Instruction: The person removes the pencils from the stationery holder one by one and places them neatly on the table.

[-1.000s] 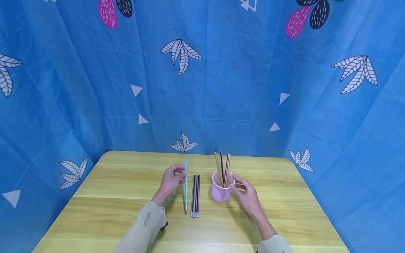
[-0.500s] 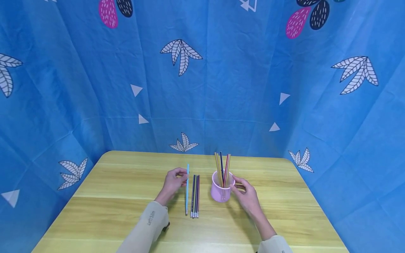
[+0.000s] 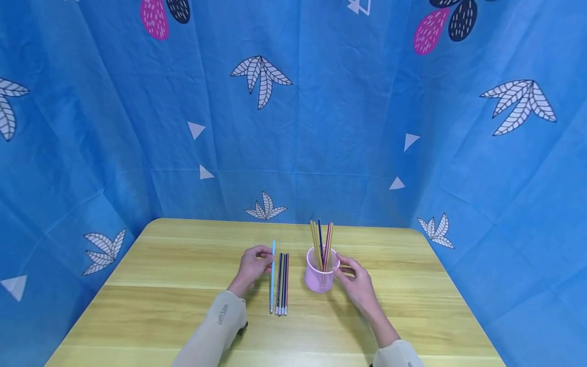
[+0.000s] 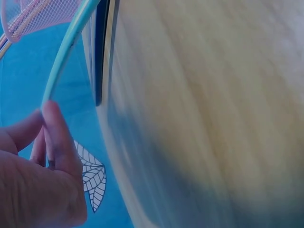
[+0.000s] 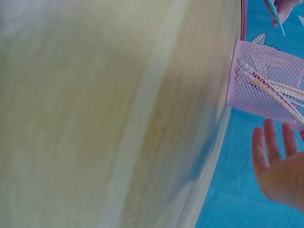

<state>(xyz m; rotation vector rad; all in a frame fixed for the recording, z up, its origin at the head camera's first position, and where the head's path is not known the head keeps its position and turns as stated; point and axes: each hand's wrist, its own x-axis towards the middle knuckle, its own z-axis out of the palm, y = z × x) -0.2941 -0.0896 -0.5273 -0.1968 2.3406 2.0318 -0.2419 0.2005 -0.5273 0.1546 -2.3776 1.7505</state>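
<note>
My left hand (image 3: 252, 264) pinches a light blue pencil (image 3: 272, 280) between thumb and fingers near its far end. Its eraser end points toward me, just left of a row of dark pencils (image 3: 282, 285) lying side by side, erasers near. In the left wrist view the pinch on the blue pencil (image 4: 59, 64) shows clearly. My right hand (image 3: 356, 284) holds the right side of a pink mesh pencil cup (image 3: 319, 281), thumb and forefinger at its rim. The right wrist view shows the other fingers (image 5: 271, 142) extended beside the cup. Several pencils (image 3: 328, 242) stand in it.
A light wood-grain table (image 3: 183, 270) carries everything. Blue curtains (image 3: 341, 127) with leaf and triangle prints hang behind it and along both sides.
My left hand has moved slightly right and toward me, bringing the blue pencil down closer beside the dark row. The right hand and the cup have stayed in place.
</note>
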